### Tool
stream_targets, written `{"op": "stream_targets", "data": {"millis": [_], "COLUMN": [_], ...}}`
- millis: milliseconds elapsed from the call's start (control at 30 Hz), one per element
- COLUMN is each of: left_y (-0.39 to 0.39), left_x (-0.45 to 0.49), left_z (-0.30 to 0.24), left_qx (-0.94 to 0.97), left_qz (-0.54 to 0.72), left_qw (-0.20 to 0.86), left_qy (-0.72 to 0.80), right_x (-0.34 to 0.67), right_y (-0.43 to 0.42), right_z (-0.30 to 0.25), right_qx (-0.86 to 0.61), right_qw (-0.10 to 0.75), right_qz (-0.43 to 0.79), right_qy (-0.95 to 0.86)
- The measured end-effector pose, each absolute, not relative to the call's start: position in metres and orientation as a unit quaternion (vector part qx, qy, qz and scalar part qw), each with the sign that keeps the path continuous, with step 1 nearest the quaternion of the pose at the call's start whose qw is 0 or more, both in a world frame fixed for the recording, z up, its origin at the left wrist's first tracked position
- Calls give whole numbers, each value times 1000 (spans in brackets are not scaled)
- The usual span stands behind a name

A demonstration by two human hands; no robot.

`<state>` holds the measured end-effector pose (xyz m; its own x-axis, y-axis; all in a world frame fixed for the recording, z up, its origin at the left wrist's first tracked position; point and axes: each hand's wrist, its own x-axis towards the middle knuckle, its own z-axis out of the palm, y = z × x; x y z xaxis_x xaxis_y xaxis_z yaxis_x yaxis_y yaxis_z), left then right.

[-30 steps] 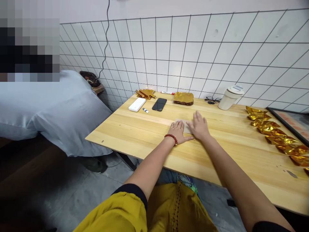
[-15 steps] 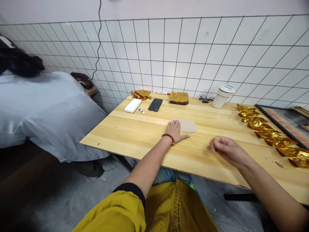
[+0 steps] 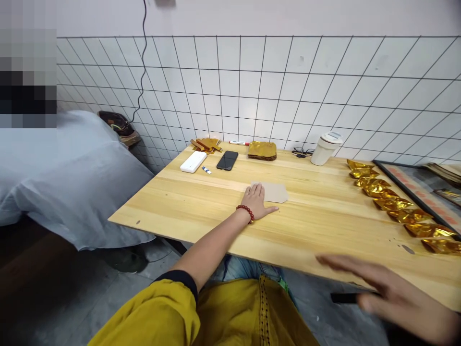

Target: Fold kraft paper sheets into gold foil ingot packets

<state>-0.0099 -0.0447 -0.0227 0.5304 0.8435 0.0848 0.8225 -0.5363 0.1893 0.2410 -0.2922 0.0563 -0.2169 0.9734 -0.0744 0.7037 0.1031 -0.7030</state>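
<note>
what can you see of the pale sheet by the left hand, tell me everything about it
The pale sheet is thin, plain and greyish beige, apparently paper or thin card. It lies flat on the wooden table, longer from side to side than from front to back. Its near right corner looks clipped at a slant. The fingers of the left hand rest over its left end, hiding that edge; the rest is uncovered. No print or marks can be made out.

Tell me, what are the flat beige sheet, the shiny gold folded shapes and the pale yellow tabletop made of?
The flat beige sheet looks like matte paper or thin card: no shine, crisp edges.
The shiny gold folded shapes seem glossy foil or metallic paper: bright glints, creases.
The pale yellow tabletop looks like smooth wood, maybe laminate: grain streaks, dark knots.
</note>
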Motion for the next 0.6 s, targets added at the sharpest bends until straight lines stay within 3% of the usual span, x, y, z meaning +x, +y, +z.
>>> {"op": "stream_targets", "data": {"millis": [133, 267, 600], "left_y": [-46, -47, -50], "left_x": [-10, -11, -11], "left_z": [-22, -22, -16], "left_qx": [871, 873, 854], "left_qz": [83, 73, 57], "left_qw": [66, 64, 81], "left_qy": [479, 479, 510], "right_x": [185, 157, 176], "right_y": [-174, -87, -76], "right_z": [51, 2, -28], "right_qx": [-570, -581, -669], "right_qw": [190, 85, -1], "right_qz": [154, 77, 44], "right_qy": [-785, -806, -742]}}
